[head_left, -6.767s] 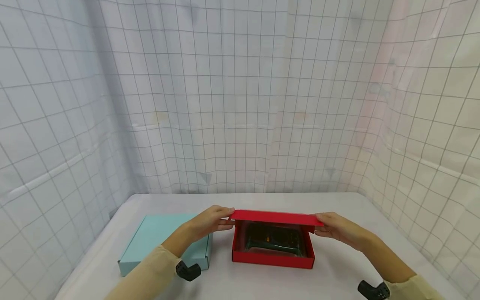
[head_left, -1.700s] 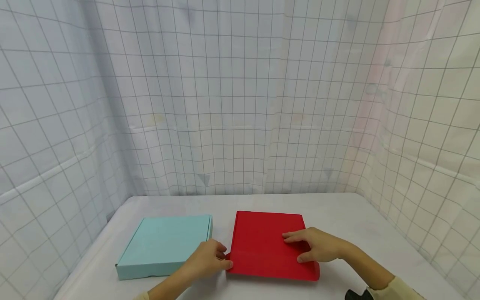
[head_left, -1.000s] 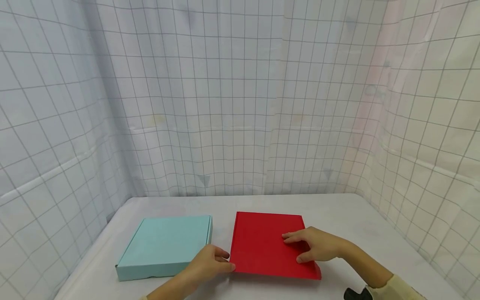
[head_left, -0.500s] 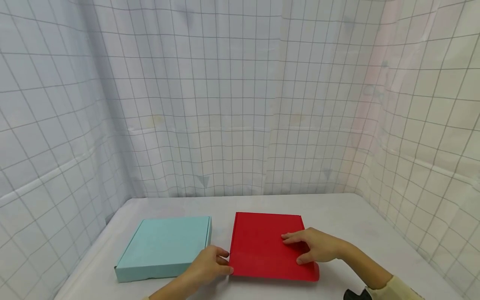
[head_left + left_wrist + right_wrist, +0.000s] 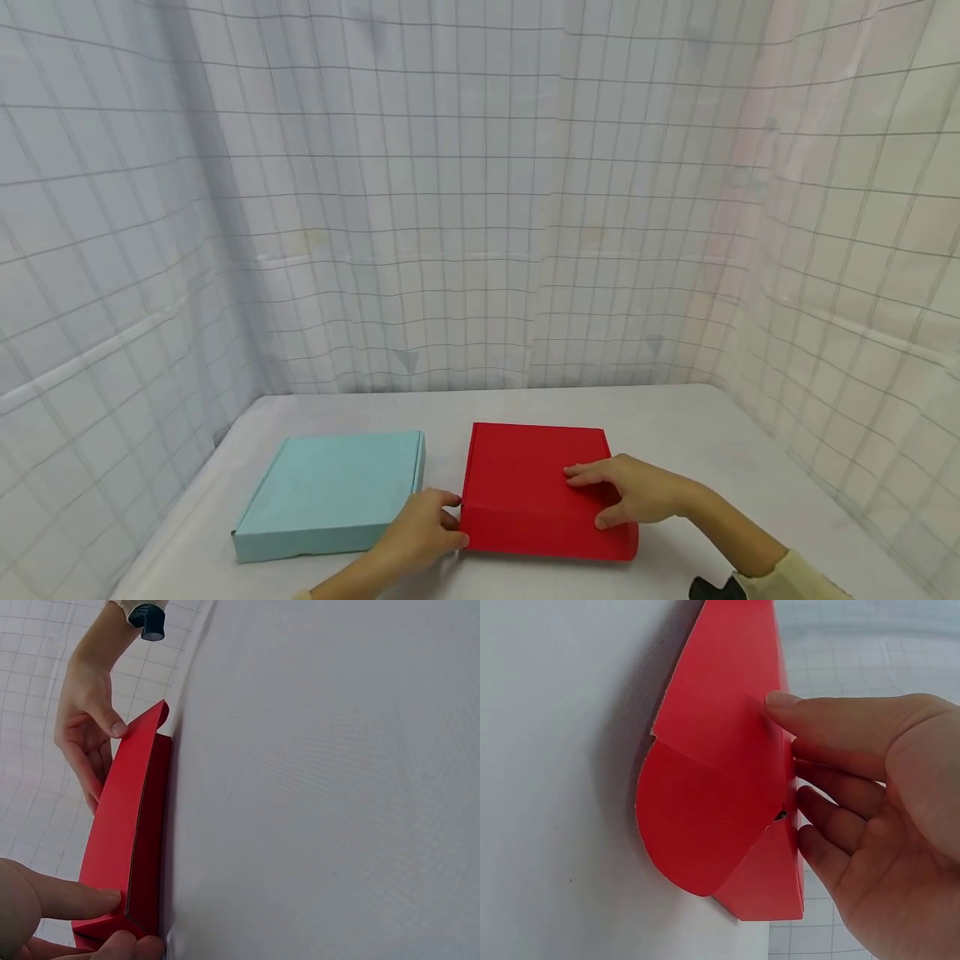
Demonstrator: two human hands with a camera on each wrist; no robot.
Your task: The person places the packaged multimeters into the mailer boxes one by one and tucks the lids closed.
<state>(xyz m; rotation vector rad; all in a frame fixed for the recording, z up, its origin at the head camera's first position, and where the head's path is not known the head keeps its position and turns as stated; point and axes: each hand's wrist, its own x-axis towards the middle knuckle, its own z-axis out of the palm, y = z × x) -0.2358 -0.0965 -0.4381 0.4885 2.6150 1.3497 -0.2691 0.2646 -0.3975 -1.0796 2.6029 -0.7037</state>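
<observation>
A red cardboard box (image 5: pixel 528 467) lies on the table with its lid down. Its front flap (image 5: pixel 547 533) is bent downward outside the front, and a rounded side tab (image 5: pixel 697 817) sticks out at the right end. My left hand (image 5: pixel 422 529) holds the front left corner, thumb on the flap and other fingers curled at the side. My right hand (image 5: pixel 637 492) rests on the right part of the lid, its thumb pressing near the flap's crease and its fingers spread loosely over the top. The box's inside is hidden.
A closed light blue box (image 5: pixel 333 487) lies to the left of the red one, just beyond my left hand. White cloth covers the table (image 5: pixel 675 417). Gridded white curtains (image 5: pixel 480 208) hang behind and on both sides.
Several seconds ago both hands held the lid raised, with a dark green item visible inside; now the lid is down. Over the last second, the front flap has bent further downward; my right hand has barely moved.
</observation>
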